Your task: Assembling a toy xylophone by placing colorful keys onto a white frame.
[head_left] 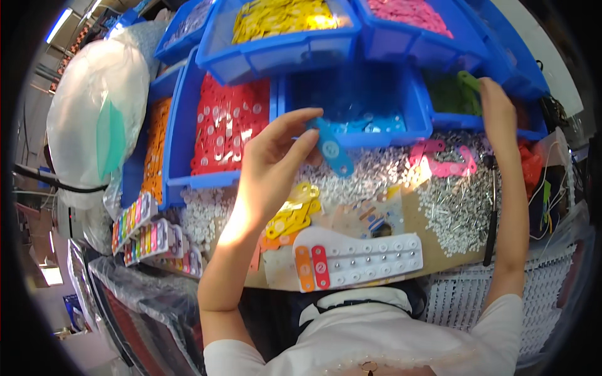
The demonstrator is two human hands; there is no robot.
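Note:
My left hand (274, 155) is raised in front of the blue-bar bin, pinching a blue xylophone bar (332, 150) with a hole at its end. Over the green-bar bin (448, 94) at the right, my right hand (499, 113) grips a green xylophone bar (469, 88) with its fingertips. Close to my body lies a white toy xylophone base (370, 250). An orange bar (304, 266) and a red bar (320, 266) sit side by side at its left end. Metal pins stand in a row along the rest of it.
Blue bins hold red bars (229, 122), yellow bars (282, 20), pink bars (407, 14) and orange bars (155, 153). Loose yellow bars (295, 216), pink bars (439, 158) and heaps of small metal pins (458, 216) cover the table. Assembled colourful xylophones (153, 238) are stacked at left.

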